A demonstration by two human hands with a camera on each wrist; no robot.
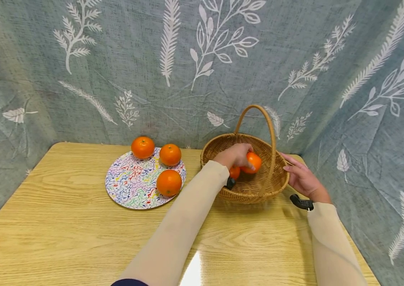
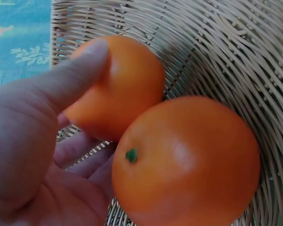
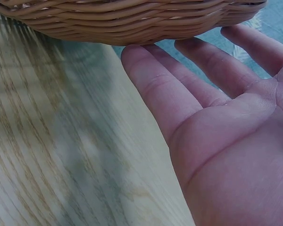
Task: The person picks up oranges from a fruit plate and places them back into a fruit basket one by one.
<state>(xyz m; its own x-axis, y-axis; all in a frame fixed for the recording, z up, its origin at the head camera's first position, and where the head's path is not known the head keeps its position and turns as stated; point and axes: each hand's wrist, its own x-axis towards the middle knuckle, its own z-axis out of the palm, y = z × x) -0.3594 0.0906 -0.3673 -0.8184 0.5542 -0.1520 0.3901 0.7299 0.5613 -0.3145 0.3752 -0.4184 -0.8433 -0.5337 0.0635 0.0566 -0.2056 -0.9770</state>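
Observation:
Inside the wicker basket [image 1: 239, 195], the left hand [image 1: 238, 155] [image 2: 52, 132] grips an orange fruit [image 1: 253, 163] [image 2: 127, 89], its thumb on top and fingers beneath. Beside it in the basket lies a second orange fruit [image 1: 234, 172] [image 2: 188, 160] with a green stem spot, close to the palm. At the basket's right side, the right hand [image 1: 303, 178] [image 3: 226, 113] has its fingers extended, the tips touching the wicker wall [image 3: 132, 23]; it holds nothing else.
A round plate with a colourful squiggle pattern [image 1: 127, 180] lies left of the basket, bearing three orange fruits [image 1: 142, 147] [image 1: 170, 154] [image 1: 169, 183]. The basket's tall handle [image 1: 271, 139] arches above its right part. A patterned cloth [image 1: 144, 71] hangs behind the wooden table [image 1: 80, 222].

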